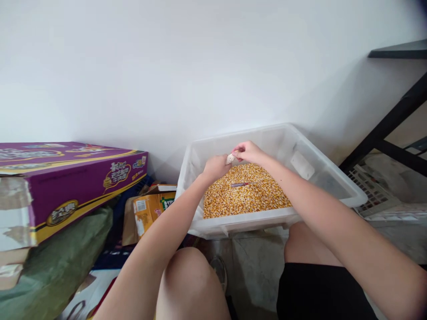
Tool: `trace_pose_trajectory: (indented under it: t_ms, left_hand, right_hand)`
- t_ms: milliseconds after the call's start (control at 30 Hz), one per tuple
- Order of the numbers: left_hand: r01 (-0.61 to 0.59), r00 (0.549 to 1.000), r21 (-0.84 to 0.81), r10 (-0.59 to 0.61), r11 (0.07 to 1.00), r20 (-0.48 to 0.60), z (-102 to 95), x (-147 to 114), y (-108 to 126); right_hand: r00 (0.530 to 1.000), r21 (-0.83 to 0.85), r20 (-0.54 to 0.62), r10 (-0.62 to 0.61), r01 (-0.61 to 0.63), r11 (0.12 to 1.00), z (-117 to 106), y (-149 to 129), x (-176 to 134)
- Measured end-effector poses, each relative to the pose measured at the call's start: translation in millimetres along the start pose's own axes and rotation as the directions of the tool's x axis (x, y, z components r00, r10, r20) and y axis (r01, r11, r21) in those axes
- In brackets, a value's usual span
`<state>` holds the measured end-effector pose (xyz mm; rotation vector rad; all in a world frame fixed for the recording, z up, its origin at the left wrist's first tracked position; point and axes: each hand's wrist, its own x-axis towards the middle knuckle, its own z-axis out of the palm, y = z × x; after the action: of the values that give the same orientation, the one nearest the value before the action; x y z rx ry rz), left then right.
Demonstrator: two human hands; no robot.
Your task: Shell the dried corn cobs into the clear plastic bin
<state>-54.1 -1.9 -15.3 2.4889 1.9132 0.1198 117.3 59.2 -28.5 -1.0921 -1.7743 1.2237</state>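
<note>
Over a translucent white plastic bin [258,218], both my hands meet on a pale, whitish corn cob [230,158]. My left hand [216,166] is closed around it, so most of the cob is hidden. At its far right end, the fingers of my right hand [248,152] are pinched against it, with a bit of yellow showing at the fingertips. Loose yellow corn kernels [247,200] cover the bottom of the bin, heaped toward its left side. On the kernels lies a slim rod-like tool [239,184] with a reddish end; its exact kind is unclear.
A large purple carton [86,186] stands at the left, above a green bag [73,253]. An open orange box [150,211] sits between carton and bin. On the right are a black metal frame [387,129] and a pale plastic basket [370,191]. A white wall [200,66] rises behind.
</note>
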Motion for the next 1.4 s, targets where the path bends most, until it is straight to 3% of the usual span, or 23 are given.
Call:
trace_pose_trajectory:
  t_ms: [233,333,400,500,667,800,900,1033,1133,1400]
  left_hand:
    - [-0.013,1.0,0.073,0.013,0.997,0.003,-3.0,-3.2,7.5]
    - [0.013,1.0,0.042,-0.013,0.999,-0.003,-3.2,-1.7,7.3]
    - [0.02,1.0,0.027,-0.02,0.999,0.003,-2.9,-0.7,5.6]
    - [0.01,1.0,0.01,-0.01,1.0,0.016,-2.6,-0.4,2.7]
    - [0.024,0.997,0.007,-0.024,1.0,0.076,-3.9,-3.1,4.4]
    - [0.024,0.997,0.042,-0.027,0.999,0.07,-4.2,-4.5,8.7]
    - [0.038,0.997,0.042,-0.04,0.998,0.064,-3.1,-3.3,9.3]
    - [0.051,0.995,0.012,-0.051,0.999,0.08,-1.0,-1.1,6.2]
    - [0.039,0.995,-0.015,-0.038,0.999,0.09,-0.1,-0.9,4.2]
    - [0.054,0.997,0.115,-0.06,0.992,0.048,-2.2,-5.5,13.6]
  right_hand:
    - [0.989,0.201,0.025,0.148,-0.15,0.968,0.4,-11.3,-9.8]
    - [0.972,0.369,0.047,0.23,-0.23,0.901,-4.3,-19.8,-12.3]
    - [0.959,0.43,0.124,0.255,-0.283,0.857,-7.9,-22.7,-13.2]
    - [0.96,0.397,0.186,0.209,-0.268,0.878,-9.8,-21.0,-13.6]
    - [0.992,0.107,0.068,0.103,-0.11,0.988,0.5,-9.5,-10.0]
    - [0.998,-0.076,-0.028,0.059,-0.061,0.995,9.1,-4.0,-6.3]
    - [0.988,0.064,-0.044,0.151,-0.148,0.987,9.1,-6.0,-6.2]
    - [0.966,0.314,0.083,0.244,-0.258,0.914,2.6,-10.6,-9.4]
    - [0.973,0.289,0.108,0.204,-0.227,0.93,1.0,-8.6,-9.4]
    - [0.965,0.124,-0.067,0.255,-0.246,0.961,13.4,0.1,-3.1]
